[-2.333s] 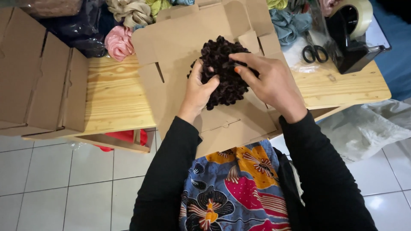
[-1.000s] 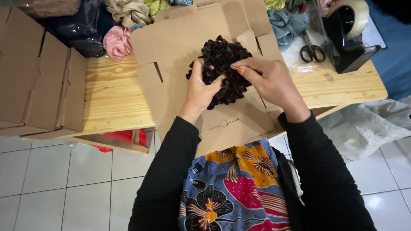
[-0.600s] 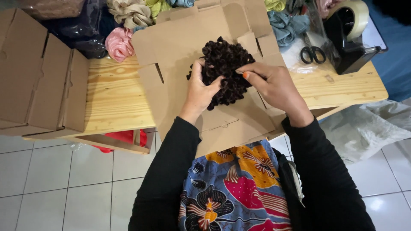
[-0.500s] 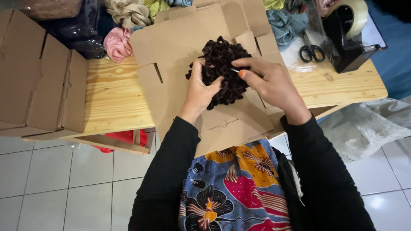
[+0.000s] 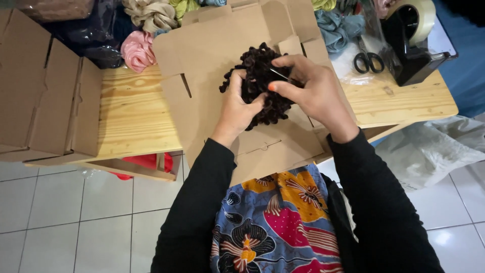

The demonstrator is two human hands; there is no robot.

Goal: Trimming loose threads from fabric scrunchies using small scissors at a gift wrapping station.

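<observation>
Right hand (image 5: pixel 316 93) shifted atop scrunchies (image 5: pixel 260 83)

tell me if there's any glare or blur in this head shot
Head view: even, soft light; hands and dark ruffled bundle are sharp, though the bundle's folds merge into shadow; mild glare on the tape roll; edges bow slightly from the wide lens.

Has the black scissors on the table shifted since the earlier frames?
No. The black scissors lie in the same spot beside the tape dispenser, on the clear plastic near the wooden table's far right edge.
</observation>
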